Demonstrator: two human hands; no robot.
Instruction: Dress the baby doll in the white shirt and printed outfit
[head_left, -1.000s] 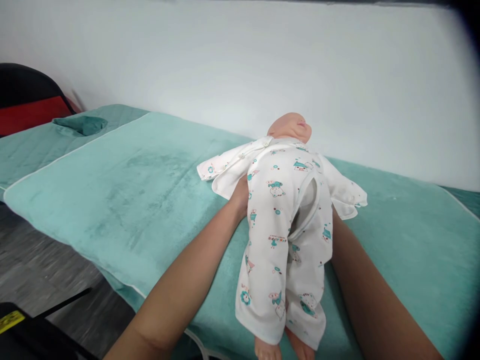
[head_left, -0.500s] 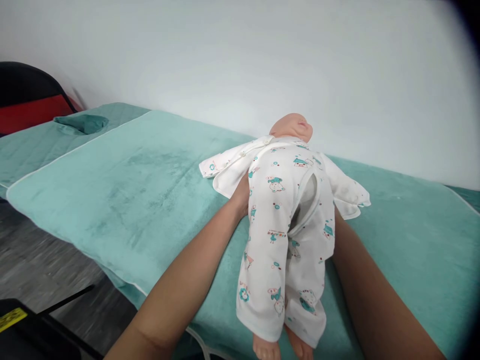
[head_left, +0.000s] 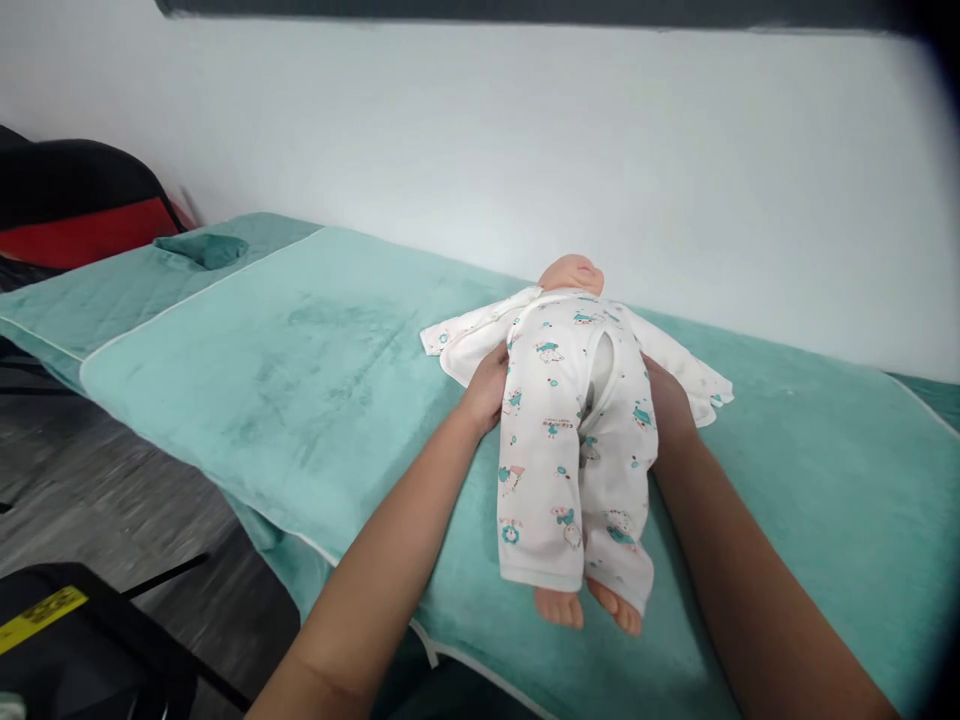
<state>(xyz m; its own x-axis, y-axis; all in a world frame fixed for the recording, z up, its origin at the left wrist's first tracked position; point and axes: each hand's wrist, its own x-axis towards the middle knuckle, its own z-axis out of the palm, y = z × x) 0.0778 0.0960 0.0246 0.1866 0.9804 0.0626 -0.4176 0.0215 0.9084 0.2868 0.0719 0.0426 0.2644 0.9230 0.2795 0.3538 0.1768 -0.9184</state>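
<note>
A baby doll [head_left: 574, 272] lies on its back on a green-covered bed, head toward the wall and bare feet toward me. It wears white printed trousers [head_left: 541, 490], split at the crotch, and a white long-sleeved jacket [head_left: 472, 352] with both sleeves spread sideways. Against the doll's left-hand side in view, my left hand [head_left: 489, 388] grips its waist, fingers partly under the clothing. My right hand [head_left: 670, 405] holds the opposite side of the waist, its fingertips hidden behind the trousers and jacket.
The green bed cover [head_left: 300, 400] reaches back to a white wall [head_left: 480, 150]. A face hole [head_left: 202, 250] shows in the bed's far left end. Black and red chairs [head_left: 90, 215] stand beyond it. At lower left is a black object with a yellow label [head_left: 45, 615].
The doll's legs and feet now sit farther from me and appear smaller. More of both hands shows at its waist. The view has shifted, bringing a dark strip on the wall into sight.
</note>
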